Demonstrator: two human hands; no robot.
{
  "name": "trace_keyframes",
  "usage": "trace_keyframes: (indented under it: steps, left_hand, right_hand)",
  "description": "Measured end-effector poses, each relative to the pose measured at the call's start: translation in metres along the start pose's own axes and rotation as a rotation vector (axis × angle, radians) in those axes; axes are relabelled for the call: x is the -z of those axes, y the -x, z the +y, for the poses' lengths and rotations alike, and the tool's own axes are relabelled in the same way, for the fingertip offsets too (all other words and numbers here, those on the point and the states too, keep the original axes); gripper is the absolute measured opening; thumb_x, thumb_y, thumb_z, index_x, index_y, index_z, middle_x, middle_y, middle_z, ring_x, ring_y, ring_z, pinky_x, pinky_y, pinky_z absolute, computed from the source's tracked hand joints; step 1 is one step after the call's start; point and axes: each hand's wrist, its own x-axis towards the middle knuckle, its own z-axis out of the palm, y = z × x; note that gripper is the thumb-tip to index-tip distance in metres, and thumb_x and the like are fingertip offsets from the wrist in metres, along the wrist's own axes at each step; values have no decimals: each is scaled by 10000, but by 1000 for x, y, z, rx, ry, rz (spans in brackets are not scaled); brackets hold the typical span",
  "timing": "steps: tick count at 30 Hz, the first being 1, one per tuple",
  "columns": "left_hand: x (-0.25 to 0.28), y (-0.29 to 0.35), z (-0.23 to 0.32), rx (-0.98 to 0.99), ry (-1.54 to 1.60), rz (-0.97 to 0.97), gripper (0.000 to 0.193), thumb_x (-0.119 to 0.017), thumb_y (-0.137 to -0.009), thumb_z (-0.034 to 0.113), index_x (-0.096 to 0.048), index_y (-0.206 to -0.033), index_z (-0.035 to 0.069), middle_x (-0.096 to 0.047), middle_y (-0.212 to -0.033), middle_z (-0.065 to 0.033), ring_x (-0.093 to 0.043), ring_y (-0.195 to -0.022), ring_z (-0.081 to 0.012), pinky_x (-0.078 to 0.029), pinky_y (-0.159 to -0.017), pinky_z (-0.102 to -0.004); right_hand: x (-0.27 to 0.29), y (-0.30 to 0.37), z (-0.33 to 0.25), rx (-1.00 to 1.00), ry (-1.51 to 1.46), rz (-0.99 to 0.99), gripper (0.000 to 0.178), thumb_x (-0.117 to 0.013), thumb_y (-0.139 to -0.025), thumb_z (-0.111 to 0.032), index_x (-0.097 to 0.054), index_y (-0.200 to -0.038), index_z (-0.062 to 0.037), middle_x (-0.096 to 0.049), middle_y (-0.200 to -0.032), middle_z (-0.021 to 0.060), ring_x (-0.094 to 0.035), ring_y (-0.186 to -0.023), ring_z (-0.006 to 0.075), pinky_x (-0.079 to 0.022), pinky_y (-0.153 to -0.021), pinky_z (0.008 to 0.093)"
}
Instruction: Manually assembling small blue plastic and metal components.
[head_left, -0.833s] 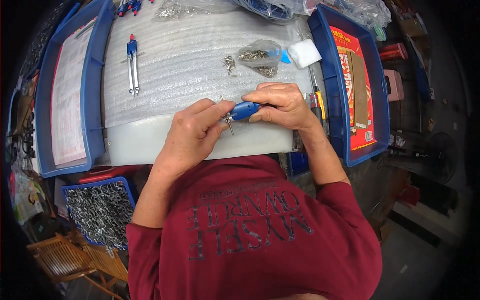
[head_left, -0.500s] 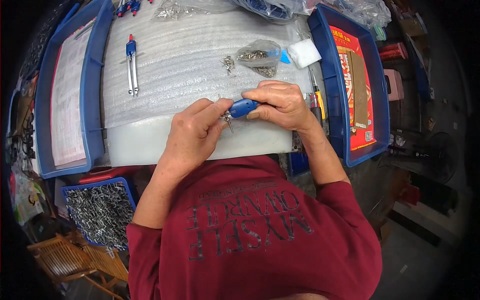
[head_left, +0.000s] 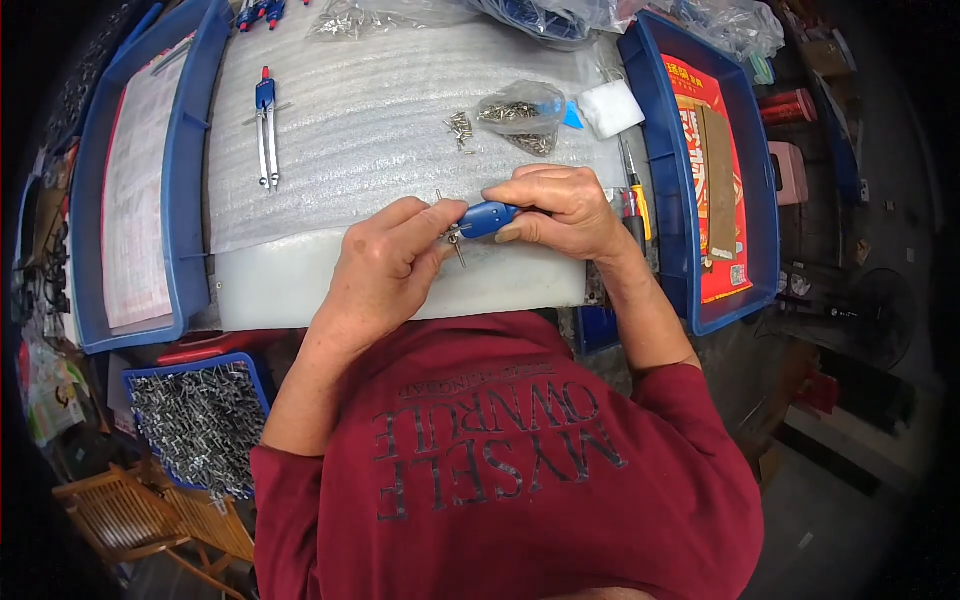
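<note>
Between both hands, over the near part of the work mat, is a drawing compass with a blue plastic head (head_left: 487,218). My left hand (head_left: 385,255) is closed on its metal leg end, where a thin cross rod sticks out on either side. The legs are mostly hidden in that hand. My right hand (head_left: 562,212) pinches the other end of the blue head between thumb and fingers. Farther left lies a second compass (head_left: 267,135) with a blue head, a red tip and two silver legs. A small pile of screws (head_left: 459,127) is beyond my hands, beside a plastic bag of screws (head_left: 522,115).
Blue trays stand at left (head_left: 185,190) and right (head_left: 672,190). A white foam block (head_left: 611,108) and a yellow-handled screwdriver (head_left: 638,200) lie near the right tray. A blue basket (head_left: 262,385) of metal parts sits lower left. Plastic bags (head_left: 550,20) lie along the far edge.
Both hands keep nearly the same grip and place on the compass. The whole view has shifted very slightly; nothing else has visibly moved.
</note>
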Motion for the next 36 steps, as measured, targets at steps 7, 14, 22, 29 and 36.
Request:
trace_keyframes:
  steps: [7, 14, 22, 29, 36]
  left_hand:
    - [0, 1, 0, 0, 0, 6, 338, -636, -665, -46, -589, -994, 16, -550, -727, -103, -531, -601, -205, -420, -544, -275]
    - [-2, 2, 0, 42, -16, 11, 331, -638, -668, -38, -590, -991, 18, -542, -713, -99, -519, -588, -196, -413, -531, -276]
    - [-2, 2, 0, 15, -1, 6, 331, -640, -671, -31, -590, -994, 19, -553, -726, -101, -531, -601, -205, -420, -542, -277]
    - [-3, 4, -3, 21, -12, 13, 327, -640, -670, -30, -592, -990, 22, -557, -730, -101, -542, -617, -211, -429, -557, -278]
    - [-3, 3, -2, 39, -7, 22, 334, -638, -664, -38, -592, -990, 20, -558, -735, -100, -543, -617, -207, -430, -556, -281]
  right_hand:
    - [-1, -2, 3, 52, 8, 4, 338, -722, -633, -156, -629, -899, 31, -605, -684, 106, -570, -601, 213, -440, -549, 297]
    - [-9, 5, 0, -46, 57, 66, 333, -713, -644, -154, -626, -906, 33, -582, -650, 99, -551, -579, 206, -426, -533, 294]
    - [-1, 0, 3, -13, -15, -21, 332, -709, -654, -171, -624, -901, 34, -596, -676, 107, -555, -585, 211, -430, -535, 297]
    - [-8, 5, 4, -31, 7, 30, 342, -711, -649, -177, -626, -905, 32, -589, -663, 102, -553, -586, 206, -428, -535, 290]
    - [-9, 5, 0, -54, 47, 64, 358, -728, -622, -171, -632, -905, 25, -567, -629, 89, -542, -576, 199, -421, -526, 285]
